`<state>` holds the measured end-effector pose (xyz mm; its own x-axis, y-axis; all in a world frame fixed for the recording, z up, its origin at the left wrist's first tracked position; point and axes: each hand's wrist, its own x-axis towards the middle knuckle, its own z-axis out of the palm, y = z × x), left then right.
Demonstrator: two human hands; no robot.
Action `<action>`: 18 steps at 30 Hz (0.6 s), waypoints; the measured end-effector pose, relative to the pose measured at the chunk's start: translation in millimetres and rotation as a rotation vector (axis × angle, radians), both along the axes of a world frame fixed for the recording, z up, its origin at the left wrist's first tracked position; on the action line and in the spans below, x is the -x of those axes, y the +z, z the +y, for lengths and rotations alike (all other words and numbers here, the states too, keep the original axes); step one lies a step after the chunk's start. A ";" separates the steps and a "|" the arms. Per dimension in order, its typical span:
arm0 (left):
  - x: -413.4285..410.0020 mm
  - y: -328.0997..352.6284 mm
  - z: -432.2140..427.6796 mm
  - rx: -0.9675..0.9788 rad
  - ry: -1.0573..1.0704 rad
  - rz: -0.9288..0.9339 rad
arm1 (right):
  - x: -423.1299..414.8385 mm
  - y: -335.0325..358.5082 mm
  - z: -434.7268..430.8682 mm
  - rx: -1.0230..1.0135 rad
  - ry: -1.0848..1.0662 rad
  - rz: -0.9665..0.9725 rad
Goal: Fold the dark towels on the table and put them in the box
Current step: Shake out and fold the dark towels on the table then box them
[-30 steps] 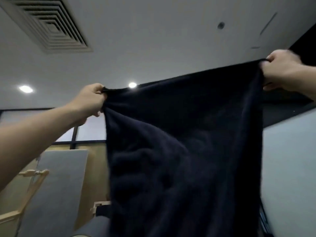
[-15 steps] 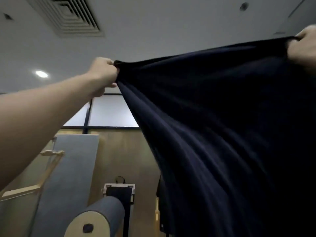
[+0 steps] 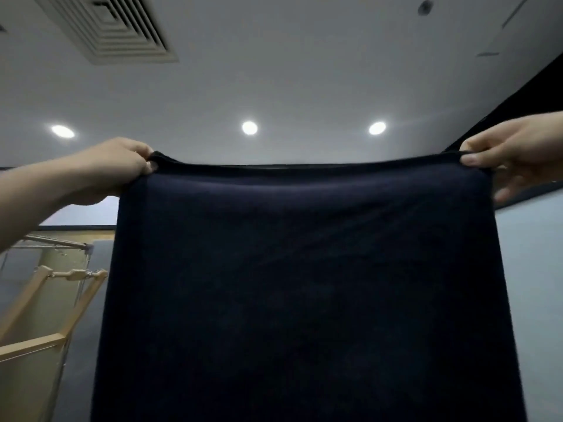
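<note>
The towel (image 3: 304, 284) hangs in mid-air, top edge stretched level between the hands, long axis running straight down from the fingers (image 3: 470, 159) and out of view. The left hand (image 3: 122, 161) pinches the left corner, the right hand (image 3: 515, 150) the right corner, fingers closed on the hem. Neither hand looks nearer; the next fold probably brings corner to corner
</note>
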<state>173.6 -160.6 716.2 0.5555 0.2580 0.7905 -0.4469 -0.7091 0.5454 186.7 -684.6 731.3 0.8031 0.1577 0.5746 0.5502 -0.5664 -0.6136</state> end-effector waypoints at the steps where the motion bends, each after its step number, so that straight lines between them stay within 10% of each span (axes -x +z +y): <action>1: 6.6 0.3 -2.9 0.029 -0.006 -0.065 | 0.6 0.6 0.4 -0.111 0.040 -0.078; 6: -19.4 -39.7 -44.8 0.187 -0.082 -0.045 | -56.8 -59.1 19.2 -0.604 0.232 -0.026; 18: 13.6 -482.4 -43.6 0.381 -0.426 0.882 | -30.6 -502.6 19.5 -0.337 -0.011 0.842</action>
<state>159.9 -204.3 233.9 0.9981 0.0531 -0.0308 0.0453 -0.2994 0.9530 217.3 -665.1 228.7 0.9789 0.0775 -0.1893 -0.1600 -0.2863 -0.9447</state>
